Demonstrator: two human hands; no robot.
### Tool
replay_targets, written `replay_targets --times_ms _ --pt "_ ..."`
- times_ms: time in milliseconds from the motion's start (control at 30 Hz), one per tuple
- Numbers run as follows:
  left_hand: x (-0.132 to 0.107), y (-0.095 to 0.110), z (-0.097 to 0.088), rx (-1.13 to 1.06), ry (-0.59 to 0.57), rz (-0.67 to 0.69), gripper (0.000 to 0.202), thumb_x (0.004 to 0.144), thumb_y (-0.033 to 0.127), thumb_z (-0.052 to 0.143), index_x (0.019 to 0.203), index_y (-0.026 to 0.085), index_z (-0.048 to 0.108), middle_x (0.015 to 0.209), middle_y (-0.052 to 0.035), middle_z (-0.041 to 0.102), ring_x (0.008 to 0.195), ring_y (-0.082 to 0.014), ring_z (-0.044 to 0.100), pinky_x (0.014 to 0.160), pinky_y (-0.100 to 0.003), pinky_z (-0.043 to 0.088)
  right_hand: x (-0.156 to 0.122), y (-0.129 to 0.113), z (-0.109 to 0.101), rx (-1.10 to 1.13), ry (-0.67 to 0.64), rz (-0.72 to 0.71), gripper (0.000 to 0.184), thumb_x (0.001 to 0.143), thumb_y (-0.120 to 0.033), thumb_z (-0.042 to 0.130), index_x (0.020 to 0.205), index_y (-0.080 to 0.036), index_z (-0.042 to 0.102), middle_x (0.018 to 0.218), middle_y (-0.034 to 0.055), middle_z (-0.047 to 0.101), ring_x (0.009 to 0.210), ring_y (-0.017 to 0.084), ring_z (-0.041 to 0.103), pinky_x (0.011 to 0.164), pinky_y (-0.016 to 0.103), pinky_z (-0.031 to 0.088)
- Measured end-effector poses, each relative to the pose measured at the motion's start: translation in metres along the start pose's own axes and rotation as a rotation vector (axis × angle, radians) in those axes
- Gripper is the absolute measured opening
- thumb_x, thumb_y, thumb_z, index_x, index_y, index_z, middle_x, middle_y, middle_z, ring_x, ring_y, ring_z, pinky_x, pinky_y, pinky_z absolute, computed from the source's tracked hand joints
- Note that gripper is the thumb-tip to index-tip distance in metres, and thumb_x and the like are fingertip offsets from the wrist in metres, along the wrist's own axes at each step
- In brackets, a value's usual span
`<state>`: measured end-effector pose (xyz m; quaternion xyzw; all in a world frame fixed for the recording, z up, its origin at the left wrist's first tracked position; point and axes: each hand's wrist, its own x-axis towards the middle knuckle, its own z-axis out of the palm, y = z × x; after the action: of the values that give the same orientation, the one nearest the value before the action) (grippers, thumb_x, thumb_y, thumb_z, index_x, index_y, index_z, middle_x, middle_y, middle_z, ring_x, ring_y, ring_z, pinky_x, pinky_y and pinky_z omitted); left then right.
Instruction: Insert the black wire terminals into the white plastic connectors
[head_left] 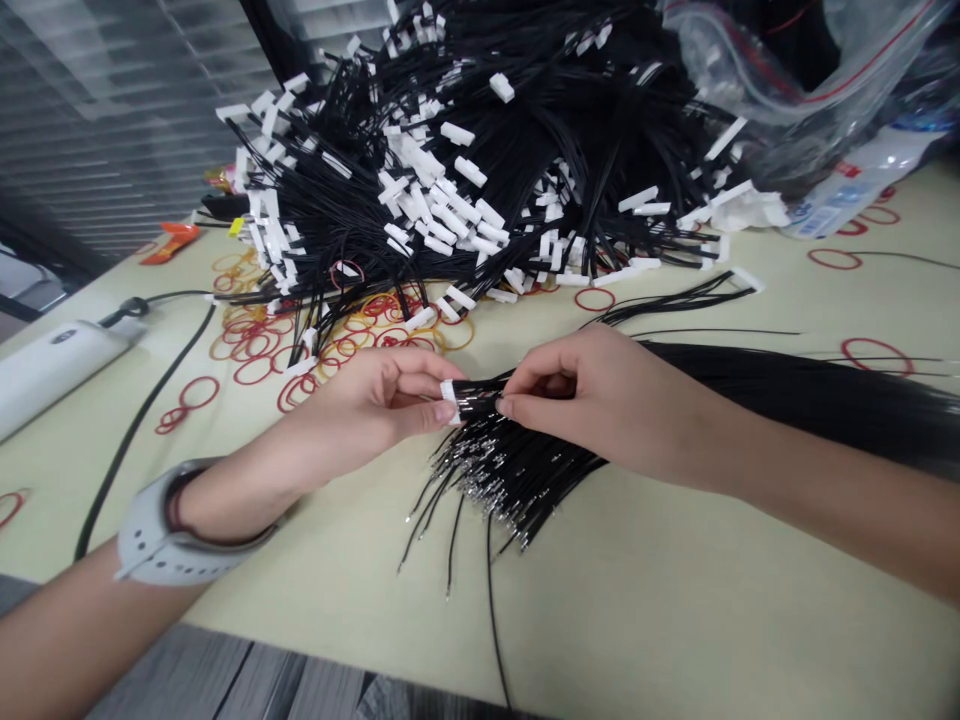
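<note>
Between the thumb and fingers of my left hand (pixel 382 400) is a small white connector housing (pixel 450 400), held upright. Several black wires run from it toward my right hand (pixel 592 395), whose thumb and index finger pinch a black wire (pixel 491 402) close to the housing. The exact tip in that pinch is too small to make out. Below both hands lies a thick bundle of loose black wires (pixel 517 470), with bare metal terminals at their near ends. The bundle stretches away to the right, under my right forearm.
A large heap of black wire harnesses (pixel 442 200) with white connectors covers the back of the table. Red and yellow rubber bands (pixel 259 335) lie before it. A white power strip (pixel 67 365) is at left, an orange cutter (pixel 171 242) behind it, a plastic bottle (pixel 862 180) at back right.
</note>
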<state>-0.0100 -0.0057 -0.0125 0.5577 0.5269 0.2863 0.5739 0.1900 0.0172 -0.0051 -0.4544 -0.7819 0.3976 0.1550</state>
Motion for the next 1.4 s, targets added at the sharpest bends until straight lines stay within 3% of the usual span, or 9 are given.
replay_targets --times_ms 500,800,967,1400 --pt "0.002 -0.004 0.0 -0.034 -0.021 0.005 0.014 0.075 0.012 0.066 0.088 0.017 0.065 0.072 0.0034 0.071 0.066 -0.005 0.064 0.063 -0.011 0.048 0.003 0.004 0.005 0.0 0.047 -0.056 0.016 0.074 -0.024 0.06 0.062 -0.018 0.068 0.049 -0.0045 0.055 0.046 0.004 0.042 0.047 0.022 0.031" --pt "0.003 -0.006 0.0 -0.033 -0.018 -0.004 0.014 0.074 0.013 0.067 0.087 0.018 0.064 0.072 0.0031 0.072 0.067 -0.0059 0.064 0.063 -0.012 0.048 0.003 0.01 0.004 0.077 -0.012 -0.039 0.017 0.075 -0.028 0.059 0.064 -0.019 0.069 0.053 -0.0031 0.058 0.047 0.006 0.042 0.041 0.021 0.028" --pt "0.001 -0.005 0.002 -0.019 0.027 -0.036 0.017 0.073 0.014 0.068 0.089 0.016 0.064 0.072 0.0018 0.071 0.066 -0.0078 0.063 0.063 -0.015 0.048 0.003 0.008 0.007 0.024 0.017 -0.083 0.016 0.075 -0.026 0.06 0.065 -0.018 0.069 0.053 -0.0036 0.059 0.048 0.005 0.044 0.045 0.021 0.031" --pt "0.0 -0.003 0.001 -0.047 -0.021 -0.067 0.016 0.074 0.012 0.066 0.09 0.013 0.064 0.078 -0.0003 0.072 0.07 -0.0067 0.063 0.066 -0.015 0.046 0.002 0.014 0.009 0.014 0.035 -0.232 0.013 0.077 -0.022 0.059 0.07 -0.018 0.069 0.062 -0.0047 0.06 0.053 0.005 0.046 0.047 0.02 0.032"
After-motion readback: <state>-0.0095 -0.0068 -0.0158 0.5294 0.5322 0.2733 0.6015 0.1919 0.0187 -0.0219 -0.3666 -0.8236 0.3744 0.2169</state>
